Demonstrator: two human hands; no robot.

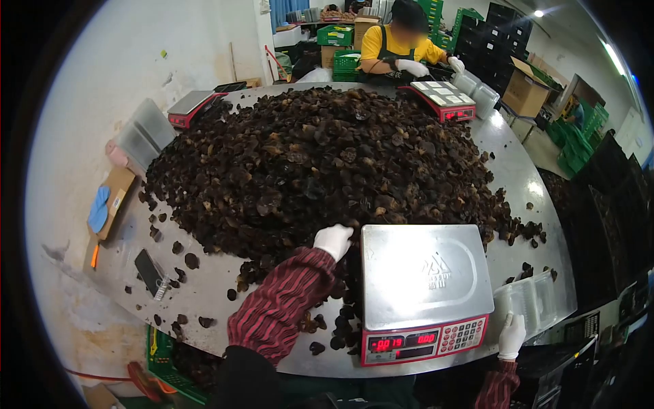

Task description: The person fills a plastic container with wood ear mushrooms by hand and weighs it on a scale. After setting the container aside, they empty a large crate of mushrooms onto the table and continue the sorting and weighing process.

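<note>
A wide heap of dark, curled wood ear mushrooms point(293, 170) covers the middle of the metal table. At its near edge is my left hand point(334, 242), in a white glove, with the fingers curled in; whatever they hold is hidden. Just right of it stands a scale point(424, 276) with a bare steel plate and lit red digits. My right hand point(512, 336), also gloved, grips the near edge of a stack of clear plastic trays point(528, 300) at the table's right front edge.
Across the table a person point(402, 51) in white gloves works by a second scale point(446, 99) loaded with white items. A third scale point(193, 108) and more clear trays point(143, 133) stand at left. A phone point(148, 271) lies front left; a green crate point(163, 371) sits below.
</note>
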